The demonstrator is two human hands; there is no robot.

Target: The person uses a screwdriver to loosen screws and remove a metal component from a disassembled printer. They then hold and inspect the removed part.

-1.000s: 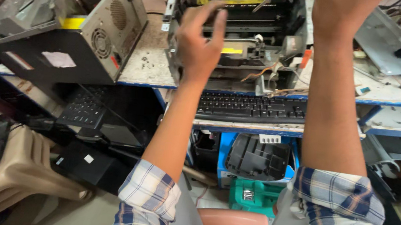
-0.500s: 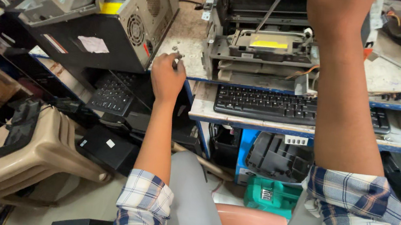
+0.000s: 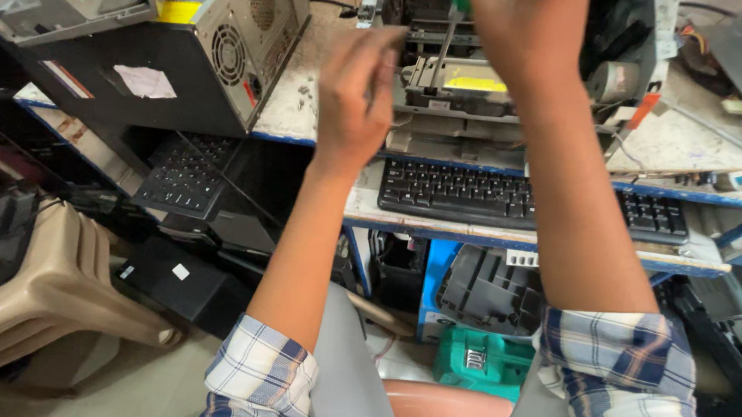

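my left hand (image 3: 356,95) has come up off the worktop (image 3: 309,99), fingers pinched, beside the opened grey printer (image 3: 459,88); right hand (image 3: 517,30) grips a green-handled screwdriver (image 3: 453,18).

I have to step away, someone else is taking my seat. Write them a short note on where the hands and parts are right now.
Left hand: raised in front of the opened printer, fingers pinched; anything held is too small to tell.
Right hand: on the printer's top, gripping a green-handled screwdriver, shaft pointing down into it.
Printer sits on the workbench, covers off. Black keyboard on the shelf below, computer case to the left.
Printer not reassembled.
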